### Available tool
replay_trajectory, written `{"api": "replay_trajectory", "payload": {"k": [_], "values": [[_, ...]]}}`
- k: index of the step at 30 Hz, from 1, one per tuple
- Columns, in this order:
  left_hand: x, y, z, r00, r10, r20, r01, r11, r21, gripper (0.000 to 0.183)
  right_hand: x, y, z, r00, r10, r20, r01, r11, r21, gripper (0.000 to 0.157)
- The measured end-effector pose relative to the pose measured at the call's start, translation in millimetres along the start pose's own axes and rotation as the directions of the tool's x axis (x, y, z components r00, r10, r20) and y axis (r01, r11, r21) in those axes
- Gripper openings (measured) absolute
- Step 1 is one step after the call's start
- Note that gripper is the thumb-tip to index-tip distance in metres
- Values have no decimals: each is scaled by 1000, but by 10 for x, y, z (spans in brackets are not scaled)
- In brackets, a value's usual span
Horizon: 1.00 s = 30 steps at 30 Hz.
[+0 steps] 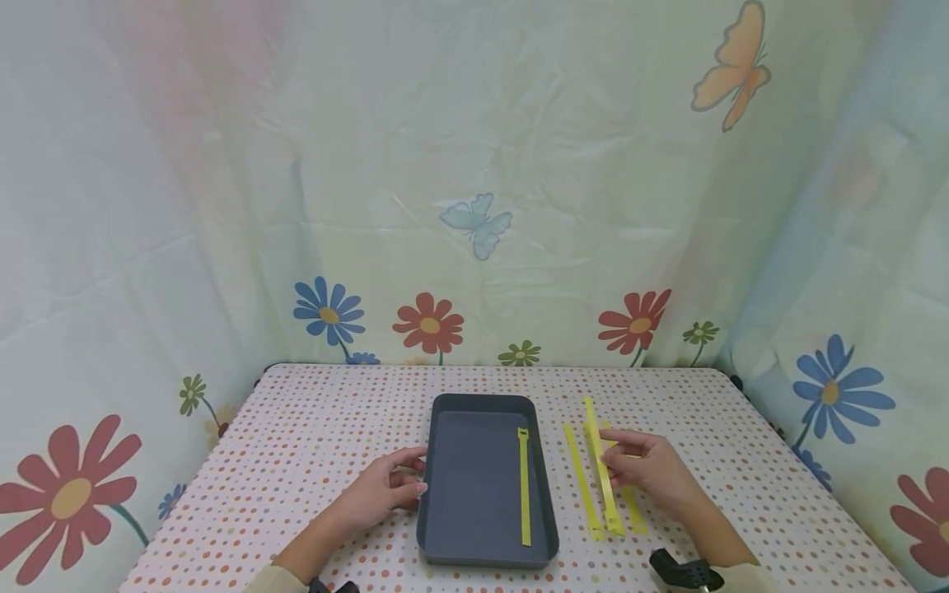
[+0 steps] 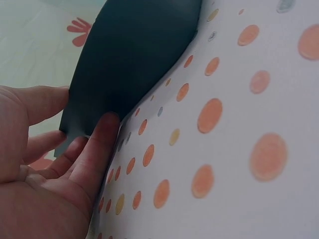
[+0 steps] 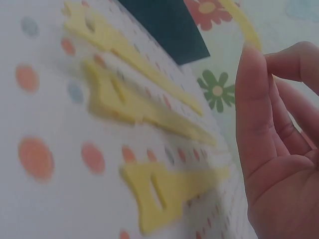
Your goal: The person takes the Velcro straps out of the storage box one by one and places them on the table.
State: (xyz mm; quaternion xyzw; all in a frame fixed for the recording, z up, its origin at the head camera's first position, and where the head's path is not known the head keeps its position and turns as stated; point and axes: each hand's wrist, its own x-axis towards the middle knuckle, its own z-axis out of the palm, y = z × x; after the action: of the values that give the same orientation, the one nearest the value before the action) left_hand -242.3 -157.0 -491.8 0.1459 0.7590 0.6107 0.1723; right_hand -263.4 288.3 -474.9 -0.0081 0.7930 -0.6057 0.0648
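Observation:
Between thumb and forefinger, my right hand (image 1: 656, 473) pinches a yellow hook-and-loop cable tie (image 3: 243, 22), raised above the table. Below it lie three more yellow cable ties: a left one (image 1: 582, 482), a middle one partly covered by the held one in the head view, and a right one (image 1: 635, 511). Their slotted heads point toward the person. My left hand (image 1: 381, 490) rests its fingers and thumb against the outer left wall of a dark grey tray (image 1: 474, 461). One yellow cable tie (image 1: 525, 494) lies lengthwise inside the tray, along its right side.
A white tablecloth with coloured dots (image 1: 356, 412) covers the table. Behind and at both sides hangs a curtain (image 1: 371, 165) printed with flowers and butterflies. A black wrist strap (image 1: 685, 570) sits on the right forearm near the front edge.

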Motion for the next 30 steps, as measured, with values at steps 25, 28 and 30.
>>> {"api": "replay_trajectory", "payload": {"k": [25,28,30], "values": [[10,-5,-12,1000,-18,-1,18,1000,13,64,39,279,-467,988,137,-69,-141,988,-66,63],[10,-4,-11,1000,-20,-2,20,1000,11,64,46,280,-524,989,140,-57,-143,988,-62,64],[9,-2,-10,1000,-21,-1,21,1000,5,64,57,270,-556,987,150,-55,-153,986,-70,64]]}}
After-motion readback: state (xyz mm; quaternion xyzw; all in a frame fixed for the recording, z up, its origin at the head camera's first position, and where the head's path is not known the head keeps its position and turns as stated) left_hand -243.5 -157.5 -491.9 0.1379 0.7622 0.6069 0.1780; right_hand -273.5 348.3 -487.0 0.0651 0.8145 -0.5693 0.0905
